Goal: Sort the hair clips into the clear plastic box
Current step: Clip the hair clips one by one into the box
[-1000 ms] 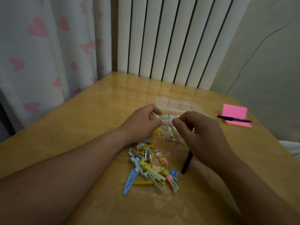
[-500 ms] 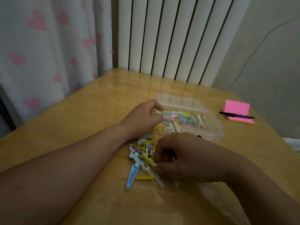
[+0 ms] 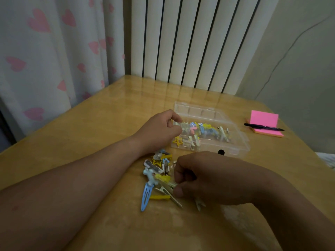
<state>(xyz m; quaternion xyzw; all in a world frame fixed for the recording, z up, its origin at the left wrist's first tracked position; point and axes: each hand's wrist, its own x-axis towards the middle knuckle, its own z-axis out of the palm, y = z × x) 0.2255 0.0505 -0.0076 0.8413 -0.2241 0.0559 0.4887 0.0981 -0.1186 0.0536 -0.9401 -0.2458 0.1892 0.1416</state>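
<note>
Box (image 3: 242,142) part-filled; clip pile (image 3: 159,171) not yet sorted. L hand (image 3: 159,129) pinches box rim; R hand (image 3: 217,178) curled into pile, hold unclear.

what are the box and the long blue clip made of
The clear plastic box looks like rigid transparent plastic, glossy; the clips inside show through its walls. The long blue clip is probably painted metal, flat and thin with a cut-out slot; dim light leaves it open.
</note>
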